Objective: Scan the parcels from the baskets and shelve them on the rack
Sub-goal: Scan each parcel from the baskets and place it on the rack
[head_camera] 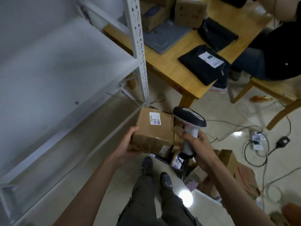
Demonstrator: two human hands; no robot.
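Left hand [128,142] grips the near end of a brown cardboard parcel [154,132], held just right of the white rack [138,46]. Right hand [197,147] is wrapped round the scanner [189,123] handle, touching the parcel's right side. More labelled parcels [177,159] lie below the held one; their container is hidden.

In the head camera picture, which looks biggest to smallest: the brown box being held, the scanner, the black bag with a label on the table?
1. Brown box
2. Black bag, though it lies farther away, so this is unsure
3. Scanner
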